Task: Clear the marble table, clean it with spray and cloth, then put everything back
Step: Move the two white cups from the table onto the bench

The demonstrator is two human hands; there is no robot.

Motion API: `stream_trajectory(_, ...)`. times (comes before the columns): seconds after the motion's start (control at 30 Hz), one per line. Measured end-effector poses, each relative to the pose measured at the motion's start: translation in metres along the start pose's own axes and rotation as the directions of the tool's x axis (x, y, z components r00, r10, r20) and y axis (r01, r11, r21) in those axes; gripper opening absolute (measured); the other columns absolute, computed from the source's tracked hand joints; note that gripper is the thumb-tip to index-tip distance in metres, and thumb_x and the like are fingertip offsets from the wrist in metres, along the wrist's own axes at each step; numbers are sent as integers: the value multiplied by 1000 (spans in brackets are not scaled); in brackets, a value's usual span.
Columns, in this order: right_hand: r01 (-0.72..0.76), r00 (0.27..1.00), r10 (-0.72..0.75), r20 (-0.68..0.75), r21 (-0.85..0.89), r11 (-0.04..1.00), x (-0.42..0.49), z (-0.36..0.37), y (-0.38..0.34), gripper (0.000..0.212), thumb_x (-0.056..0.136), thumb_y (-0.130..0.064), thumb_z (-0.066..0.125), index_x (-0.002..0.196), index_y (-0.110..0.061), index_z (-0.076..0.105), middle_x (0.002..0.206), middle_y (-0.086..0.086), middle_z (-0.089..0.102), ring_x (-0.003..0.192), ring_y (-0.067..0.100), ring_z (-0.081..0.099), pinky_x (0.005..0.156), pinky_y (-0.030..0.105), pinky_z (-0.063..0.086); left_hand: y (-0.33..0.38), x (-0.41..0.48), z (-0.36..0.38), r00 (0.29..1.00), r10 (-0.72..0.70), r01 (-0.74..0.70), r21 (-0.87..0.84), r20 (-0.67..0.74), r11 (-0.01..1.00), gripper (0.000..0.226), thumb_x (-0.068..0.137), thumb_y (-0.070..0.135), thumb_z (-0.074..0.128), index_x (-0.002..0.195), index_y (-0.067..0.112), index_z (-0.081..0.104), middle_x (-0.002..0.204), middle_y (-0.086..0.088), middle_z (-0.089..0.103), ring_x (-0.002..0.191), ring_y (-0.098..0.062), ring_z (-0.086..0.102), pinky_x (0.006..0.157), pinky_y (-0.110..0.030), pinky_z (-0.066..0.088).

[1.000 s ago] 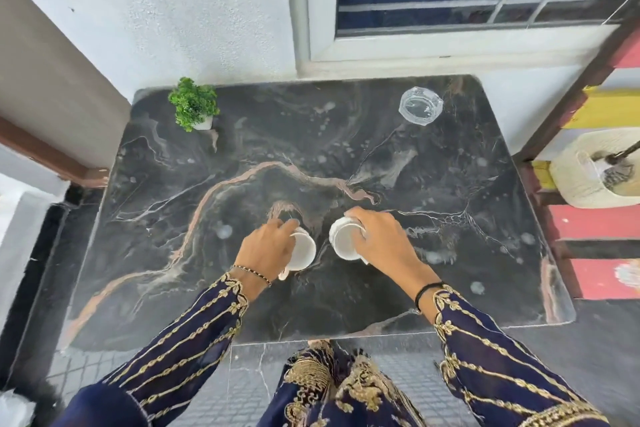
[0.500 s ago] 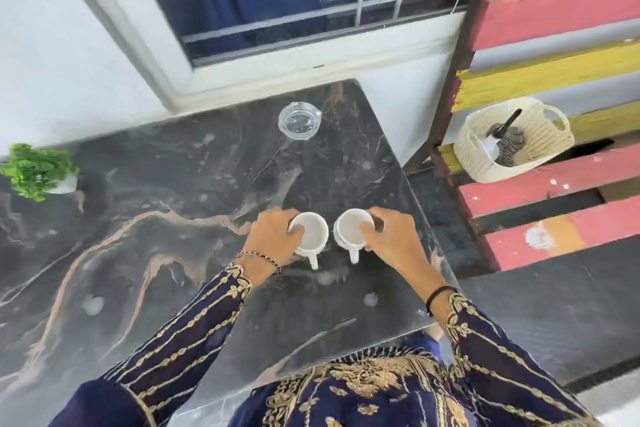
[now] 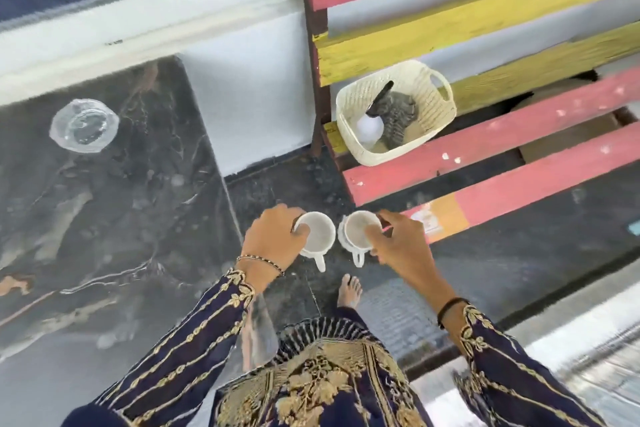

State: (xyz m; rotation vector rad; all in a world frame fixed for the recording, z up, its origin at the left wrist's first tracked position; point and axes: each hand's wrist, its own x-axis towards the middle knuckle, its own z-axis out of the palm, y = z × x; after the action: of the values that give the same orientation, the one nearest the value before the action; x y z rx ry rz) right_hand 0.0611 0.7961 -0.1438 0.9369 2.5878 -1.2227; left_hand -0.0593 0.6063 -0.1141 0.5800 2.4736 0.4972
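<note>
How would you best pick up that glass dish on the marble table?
By its rim, from above, I'd say: the glass dish sits upright and shallow, has no handle, and nothing stands close around it.

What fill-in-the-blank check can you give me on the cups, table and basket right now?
1. The left hand grips the left cup and the right hand the right cup: ____ cups carried in all.
2. Both cups hang over the ____, past the edge of the marble table.
3. The one item visible on the table is a clear ____ dish.
4. The cream basket sits on the slatted bench to the table's ____.
Missing words: two; floor; glass; right.
</note>
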Motion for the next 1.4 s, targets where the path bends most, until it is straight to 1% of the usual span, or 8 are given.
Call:
stream_trajectory(0.1,-65,998,65,4,-17,998,15,-13,49,21,94,-18,67,107,-3,74,91,10,77,70,22,70,60,15,52,31,28,43,996,30,-31,9,81,999,29,87,24,53,113,21,66,103,-9,63,97,-31,61,82,-40,52)
stream_trajectory(0.17,-106,994,106,4,-27,994,27,-15,79,24,92,-20,66,109,-7,75,95,7,76,75,21,69,59,10,42,46,46,72,990,32,-32,1,137,999,30,87,23,53,115,18,65,107,-10,63,101,-32,60,85,-41,51)
stream_trajectory(0.37,-254,967,255,22,-41,966,70,-16,161,30,91,-9,66,120,-7,73,112,9,76,104,25,69,80,17,38,79,103,161,960,21,-17,-17,279,1000,33,88,19,53,119,11,60,117,-14,61,110,-34,57,90,-44,49)
stream_trajectory(0.73,-322,944,326,57,-66,944,113,-11,227,32,96,-13,62,127,-7,70,120,11,75,109,27,69,86,20,39,80,154,236,938,-51,44,27,344,999,37,88,18,54,125,10,57,118,-17,61,111,-35,58,91,-44,46)
stream_trajectory(0.87,-337,937,341,72,-61,939,115,-13,232,33,96,-13,63,129,-5,68,122,11,74,113,26,68,92,21,41,79,156,240,940,-53,50,16,337,999,37,87,18,57,123,10,59,116,-18,61,109,-35,59,90,-44,47)
stream_trajectory(0.97,-343,934,349,76,-75,936,114,-16,232,32,96,-13,64,127,-5,68,120,12,74,114,31,67,101,33,47,79,155,241,940,-49,49,7,339,999,37,88,19,57,123,10,58,117,-17,60,109,-35,59,90,-44,47)
stream_trajectory(1.17,-314,944,326,43,-175,933,110,-31,213,30,95,-17,65,123,-5,66,124,13,72,107,32,70,93,47,57,81,143,226,932,-92,73,66,351,995,51,90,33,53,136,18,41,134,-8,49,117,-33,56,92,-45,47)
stream_trajectory(1.4,-131,990,139,22,-218,967,96,-45,138,27,95,-17,65,119,-5,68,118,13,74,107,30,69,91,42,57,86,112,155,973,-58,44,65,225,997,54,92,39,51,138,16,37,138,-7,45,116,-32,57,91,-46,47)
